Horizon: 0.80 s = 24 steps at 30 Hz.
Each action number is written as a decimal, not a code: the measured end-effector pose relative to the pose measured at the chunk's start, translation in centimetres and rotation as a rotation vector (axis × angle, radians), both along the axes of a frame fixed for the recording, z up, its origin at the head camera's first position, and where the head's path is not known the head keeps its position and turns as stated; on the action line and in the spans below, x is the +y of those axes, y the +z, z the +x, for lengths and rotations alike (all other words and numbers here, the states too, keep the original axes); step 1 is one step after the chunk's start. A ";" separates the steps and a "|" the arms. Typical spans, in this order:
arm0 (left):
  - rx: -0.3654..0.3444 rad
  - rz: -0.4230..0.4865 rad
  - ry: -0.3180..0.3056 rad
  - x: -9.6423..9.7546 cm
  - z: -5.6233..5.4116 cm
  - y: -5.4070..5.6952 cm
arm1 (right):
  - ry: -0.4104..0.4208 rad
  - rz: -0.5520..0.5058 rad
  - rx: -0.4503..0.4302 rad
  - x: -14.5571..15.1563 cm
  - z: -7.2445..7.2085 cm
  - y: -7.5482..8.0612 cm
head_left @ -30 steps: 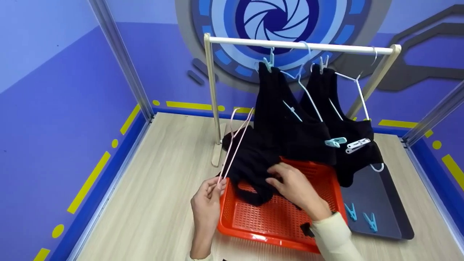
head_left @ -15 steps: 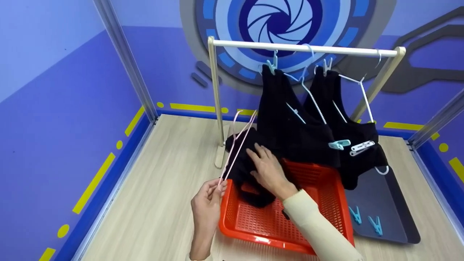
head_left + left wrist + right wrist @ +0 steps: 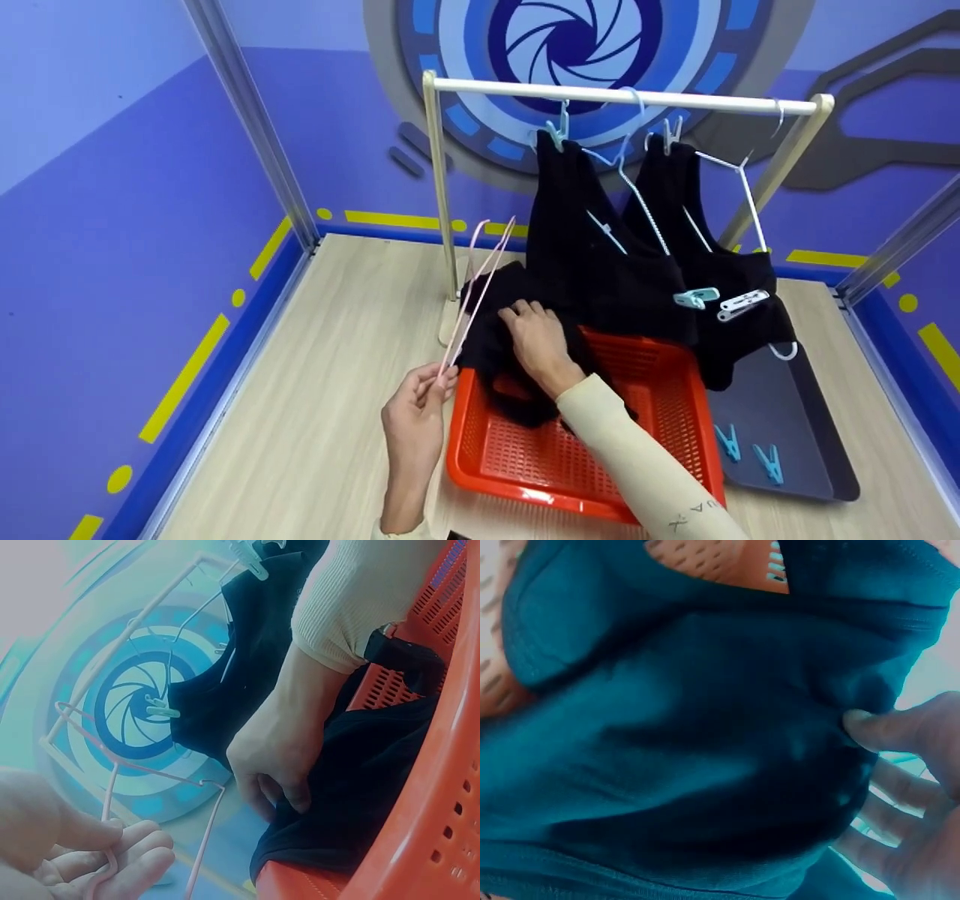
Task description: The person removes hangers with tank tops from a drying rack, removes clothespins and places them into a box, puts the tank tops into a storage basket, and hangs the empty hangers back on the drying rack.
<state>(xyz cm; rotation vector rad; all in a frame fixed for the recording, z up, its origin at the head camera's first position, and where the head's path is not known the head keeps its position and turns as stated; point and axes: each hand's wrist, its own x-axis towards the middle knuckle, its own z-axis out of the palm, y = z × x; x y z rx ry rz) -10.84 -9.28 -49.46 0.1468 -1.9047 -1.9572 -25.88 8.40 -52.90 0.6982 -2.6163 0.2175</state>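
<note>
My left hand (image 3: 416,424) pinches a thin pink clothes hanger (image 3: 111,791) between thumb and fingers, its hook end tilted up and away. Beside it a crumpled black tank top (image 3: 484,341) drapes over the back left of a red plastic basket (image 3: 536,495). My right hand (image 3: 541,346) grips this top from above. In the right wrist view the thumb presses the dark cloth (image 3: 705,727) with the other fingers behind it. The far part of the hanger overlaps the top's left side in the head view.
Behind the basket stands a wooden rack (image 3: 510,87). Two black tops, a nearer one (image 3: 607,296) and another (image 3: 739,274), hang there on hangers with clothespins. At right, a grey tray (image 3: 795,405) holds two blue clothespins (image 3: 769,463), partly under the basket's side.
My right hand has moved from over the basket leftward and away onto the black top, its spread fingers now curling into the cloth. The left hand and hanger have shifted slightly left.
</note>
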 end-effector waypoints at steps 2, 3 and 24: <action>0.003 -0.001 -0.003 -0.1 0.1 -0.1 | 0.006 -0.017 0.028 0.1 -0.2 0.0; 0.003 -0.002 -0.004 -0.2 0.1 -0.1 | 0.010 -0.029 0.041 0.1 -0.3 0.0; 0.000 0.013 0.028 -0.2 -0.1 -0.4 | 0.040 -0.518 0.166 1.8 -1.7 3.9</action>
